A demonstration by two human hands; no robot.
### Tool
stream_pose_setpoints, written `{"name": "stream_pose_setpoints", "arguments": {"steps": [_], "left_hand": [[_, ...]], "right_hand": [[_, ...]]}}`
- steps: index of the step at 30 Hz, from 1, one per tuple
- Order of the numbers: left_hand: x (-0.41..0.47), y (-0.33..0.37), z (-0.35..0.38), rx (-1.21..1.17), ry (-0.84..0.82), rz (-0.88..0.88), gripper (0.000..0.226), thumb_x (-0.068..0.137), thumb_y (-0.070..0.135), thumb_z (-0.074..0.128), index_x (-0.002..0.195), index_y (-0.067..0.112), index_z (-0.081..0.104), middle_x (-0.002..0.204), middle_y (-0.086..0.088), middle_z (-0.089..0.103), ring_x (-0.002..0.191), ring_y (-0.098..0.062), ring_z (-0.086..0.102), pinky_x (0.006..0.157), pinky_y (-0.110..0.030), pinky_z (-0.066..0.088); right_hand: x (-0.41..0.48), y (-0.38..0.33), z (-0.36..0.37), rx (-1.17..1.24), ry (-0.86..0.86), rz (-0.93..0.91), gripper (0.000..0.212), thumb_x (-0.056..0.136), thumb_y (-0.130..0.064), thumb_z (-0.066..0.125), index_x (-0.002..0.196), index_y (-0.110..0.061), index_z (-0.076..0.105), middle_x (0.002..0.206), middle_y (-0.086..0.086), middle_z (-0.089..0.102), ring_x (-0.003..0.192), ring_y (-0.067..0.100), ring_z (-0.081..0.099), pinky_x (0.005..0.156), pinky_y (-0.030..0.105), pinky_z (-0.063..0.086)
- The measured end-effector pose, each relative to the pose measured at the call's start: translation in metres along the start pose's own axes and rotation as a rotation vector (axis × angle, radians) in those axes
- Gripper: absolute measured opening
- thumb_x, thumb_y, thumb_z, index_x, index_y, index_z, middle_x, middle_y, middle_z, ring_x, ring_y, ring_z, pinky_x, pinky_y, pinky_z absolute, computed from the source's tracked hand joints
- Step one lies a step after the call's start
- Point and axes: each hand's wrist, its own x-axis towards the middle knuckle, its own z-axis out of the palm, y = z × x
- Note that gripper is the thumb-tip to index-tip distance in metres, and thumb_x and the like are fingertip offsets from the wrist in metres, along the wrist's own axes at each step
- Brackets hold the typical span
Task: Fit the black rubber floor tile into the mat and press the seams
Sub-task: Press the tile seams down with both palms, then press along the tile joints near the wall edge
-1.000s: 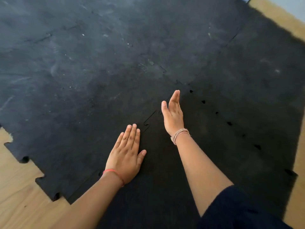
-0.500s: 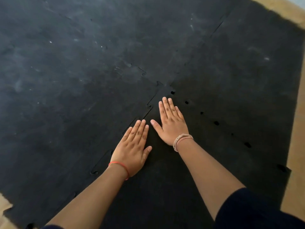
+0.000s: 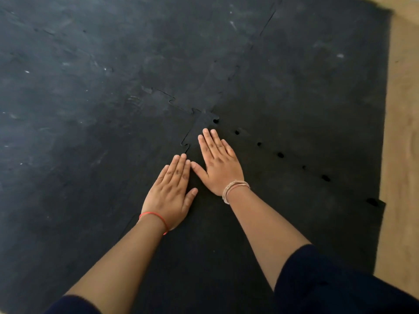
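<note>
The black rubber floor tile [image 3: 283, 211] lies flat in the near right corner of the black mat [image 3: 102, 98]. Its jigsaw tabs meet the neighbouring tiles. Along its left seam [image 3: 185, 143] a thin gap shows; along the far right seam several small dark holes [image 3: 281, 155] remain between the tabs. My left hand [image 3: 171, 193] rests palm down, fingers together, beside the left seam. My right hand [image 3: 218, 162] is flat on the tile near its far corner, fingertips pointing at the corner. Neither hand holds anything.
Light wooden floor [image 3: 403, 155] runs along the mat's right edge. Dusty scuffs and white specks mark the older tiles on the left and far side. My dark sleeves show at the bottom.
My right hand turned from edge-on to flat on the tile, next to the left hand. My left hand slid forward along the seam. The view shifted left and forward.
</note>
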Motion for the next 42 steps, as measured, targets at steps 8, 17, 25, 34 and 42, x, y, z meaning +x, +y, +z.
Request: {"name": "stream_pose_setpoints", "arguments": {"steps": [8, 17, 25, 34, 42], "left_hand": [[-0.003, 0.000, 0.001, -0.026, -0.061, -0.042, 0.064, 0.084, 0.054, -0.008, 0.134, 0.018, -0.027, 0.143, 0.003, -0.033, 0.130, -0.013, -0.035, 0.109, -0.027, -0.021], [-0.001, 0.003, -0.001, -0.020, -0.091, -0.051, 0.066, 0.080, 0.053, -0.012, 0.134, 0.018, -0.028, 0.141, 0.002, -0.036, 0.131, -0.014, -0.035, 0.111, -0.031, -0.017], [0.001, 0.005, -0.004, 0.015, -0.157, -0.036, 0.063, 0.093, 0.046, 0.005, 0.134, 0.012, -0.029, 0.145, -0.004, -0.035, 0.132, -0.017, -0.033, 0.110, -0.032, -0.018], [0.045, 0.013, -0.070, 0.326, -0.614, 0.098, 0.075, 0.094, 0.052, 0.019, 0.140, 0.004, -0.014, 0.153, -0.013, -0.020, 0.140, -0.025, -0.017, 0.116, -0.039, -0.003], [0.045, 0.015, -0.010, 0.002, -0.065, 0.199, 0.056, 0.094, 0.041, 0.003, 0.135, 0.012, -0.022, 0.151, -0.004, -0.024, 0.131, -0.013, -0.030, 0.110, -0.030, -0.015]], "right_hand": [[0.000, -0.008, 0.000, 0.050, 0.080, 0.464, 0.072, 0.092, -0.051, 0.014, 0.143, -0.002, -0.004, 0.154, 0.017, -0.002, 0.141, 0.028, -0.008, 0.113, 0.038, -0.006], [0.003, -0.005, -0.005, 0.061, -0.012, 0.456, 0.072, 0.093, -0.051, 0.015, 0.141, -0.004, -0.012, 0.154, 0.016, -0.008, 0.140, 0.027, -0.014, 0.113, 0.038, -0.008], [-0.007, 0.011, -0.030, 0.007, -0.321, 0.397, 0.085, 0.089, -0.062, 0.021, 0.140, -0.006, -0.018, 0.153, 0.011, -0.019, 0.140, 0.024, -0.016, 0.114, 0.037, -0.003], [-0.094, -0.063, -0.018, 0.141, -0.242, 0.585, 0.077, 0.091, -0.058, 0.016, 0.137, -0.010, -0.022, 0.151, 0.008, -0.024, 0.137, 0.023, -0.023, 0.113, 0.037, -0.008], [-0.066, -0.011, -0.020, 0.109, -0.144, 0.518, 0.100, 0.078, -0.075, 0.024, 0.137, -0.011, -0.025, 0.149, 0.007, -0.030, 0.132, 0.019, -0.031, 0.110, 0.034, -0.013]]}}
